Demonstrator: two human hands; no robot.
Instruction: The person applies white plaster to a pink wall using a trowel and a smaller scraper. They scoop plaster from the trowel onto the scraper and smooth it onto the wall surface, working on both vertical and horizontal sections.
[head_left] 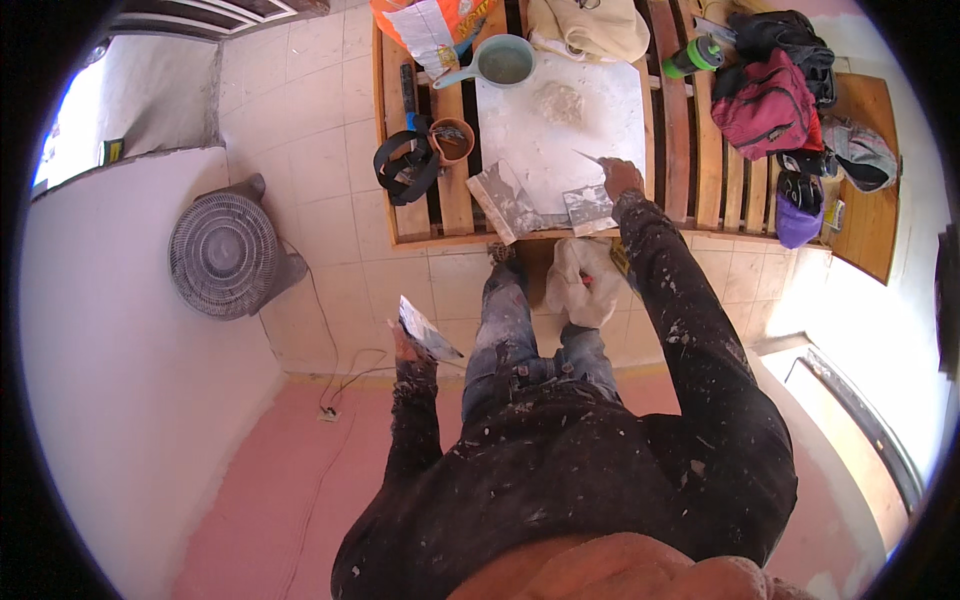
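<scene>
My left hand (408,345) hangs low beside my leg, closed on a wide metal scraper (428,330) smeared with white material. My right hand (623,175) is over the right edge of a white board (560,110), fingers closed around a slim tool (593,157) whose thin tip points up-left; its exact kind is unclear. A pale lump of powder or putty (559,103) sits on the board. Two smeared flat blades lie along its near edge, one on the left (504,200) and another (590,209) just below my right hand.
The slatted wooden platform (674,190) holds a pan (505,62), orange sack (435,30), pot (450,142), black straps (400,170), green bottle (690,58) and bags (765,105). A pale sack (585,280) lies below. A fan (225,255) with a cord stands left, beside a white wall (130,320).
</scene>
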